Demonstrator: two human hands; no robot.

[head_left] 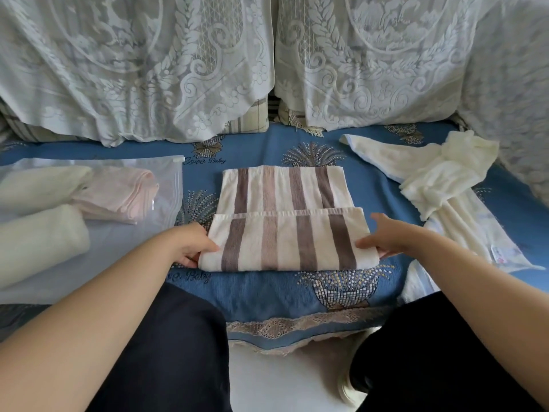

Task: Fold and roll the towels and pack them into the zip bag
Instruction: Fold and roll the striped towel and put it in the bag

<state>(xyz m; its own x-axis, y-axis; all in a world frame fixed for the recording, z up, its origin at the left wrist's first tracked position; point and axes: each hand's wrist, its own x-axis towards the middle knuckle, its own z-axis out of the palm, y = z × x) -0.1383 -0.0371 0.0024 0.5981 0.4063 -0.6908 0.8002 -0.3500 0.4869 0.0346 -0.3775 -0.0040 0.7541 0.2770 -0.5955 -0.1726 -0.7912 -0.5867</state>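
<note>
1. The step in hand looks like folding or the start of rolling the striped towel (282,221), which lies in the middle of the blue patterned sofa cover (267,289), its near part doubled over toward the back so a hemmed edge crosses the towel midway.
2. The left hand (193,245) grasps the towel's near-left corner, fingers tucked under the folded edge and thumb on top.
3. The right hand (377,236) holds the near-right corner in the same way, fingers curled at the fold; how far they reach under I cannot tell.
4. The zip bag (142,233) lies flat at the left edge of the cover, its zip end toward the back. Inside show two white rolled towels (41,236) and a pink folded towel (118,194).
5. A cream towel (430,185) lies loose and crumpled at the right side of the cover, not yet folded.
6. Next, I judge, both hands must carry the near edge forward evenly, keeping the sides aligned so the roll stays straight and tight enough to fit the bag.
7. Uneven pull from either hand would likely skew the roll.
</note>
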